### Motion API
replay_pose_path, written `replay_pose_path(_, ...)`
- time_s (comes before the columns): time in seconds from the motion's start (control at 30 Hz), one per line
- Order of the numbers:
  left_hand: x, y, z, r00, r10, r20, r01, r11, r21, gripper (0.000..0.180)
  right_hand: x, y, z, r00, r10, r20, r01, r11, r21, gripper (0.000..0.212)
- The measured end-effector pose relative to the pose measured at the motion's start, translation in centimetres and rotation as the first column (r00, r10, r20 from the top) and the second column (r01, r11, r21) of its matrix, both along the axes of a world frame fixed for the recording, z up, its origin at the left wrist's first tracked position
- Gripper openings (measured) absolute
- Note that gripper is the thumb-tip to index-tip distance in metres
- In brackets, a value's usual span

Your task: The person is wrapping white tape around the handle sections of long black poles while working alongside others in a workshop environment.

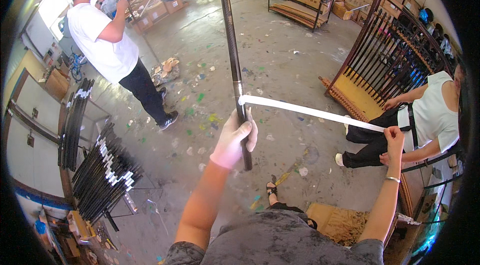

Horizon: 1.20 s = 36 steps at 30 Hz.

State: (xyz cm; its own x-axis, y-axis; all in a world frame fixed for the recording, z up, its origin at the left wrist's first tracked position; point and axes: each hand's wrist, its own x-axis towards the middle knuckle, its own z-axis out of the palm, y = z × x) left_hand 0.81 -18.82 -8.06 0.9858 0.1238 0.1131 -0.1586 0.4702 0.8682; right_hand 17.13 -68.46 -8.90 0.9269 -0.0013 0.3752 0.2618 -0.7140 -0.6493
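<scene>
My left hand (237, 135), in a pale glove, is wrapped round a long dark tube (230, 40) near its lower end. The tube stands nearly upright in front of me, leaning a little, and its top runs out of view. From the tube just above that hand, a strip of white tape (312, 112) stretches taut to the right. Its other end is pinched between the bare fingers of my right hand (394, 137), held well out to the side. A bracelet circles my right wrist.
Bundles of dark tubes with white bands (106, 175) lie on stands at the left. A person in a white shirt (102, 40) stands far left; another person (425, 115) is at the right beside a rack of dark tubes (385, 50). A cardboard sheet (335, 222) lies near me.
</scene>
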Motion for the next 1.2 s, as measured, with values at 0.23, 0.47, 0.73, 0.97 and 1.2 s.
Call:
replay_pose_path(0.23, 2.6, -0.6, -3.5, 0.984, 0.105, -0.146, -0.121, 0.987, -0.102, 0.022, -5.3, 1.1, 4.1, 0.967, -0.076, -0.244, 0.130, 0.968, 0.215, 0.014)
replay_pose_path(0.47, 6.4, -1.9, -14.7, 0.792, 0.369, -0.486, -0.346, 0.928, 0.142, 0.013, -10.3, -4.1, 1.2, 0.989, -0.090, -0.118, 0.069, 0.984, -0.166, 0.013)
replay_pose_path(0.73, 9.7, -12.3, -18.6, 0.603, 0.030, -0.797, -0.391, 0.882, -0.264, 0.024, -27.7, -9.1, 1.4, 0.777, -0.597, -0.198, 0.418, 0.726, -0.547, 0.014)
replay_pose_path(0.97, 21.5, -24.1, -17.0, 0.422, -0.447, -0.789, -0.390, 0.696, -0.603, 0.007, -37.4, -10.9, 3.4, 0.679, -0.714, -0.172, 0.539, 0.643, -0.544, 0.017)
replay_pose_path(1.2, 25.9, -37.9, -9.5, 0.473, -0.556, -0.683, -0.248, 0.660, -0.709, 0.020, -39.3, -11.4, 1.5, 0.550, -0.821, -0.153, 0.617, 0.523, -0.588, 0.018)
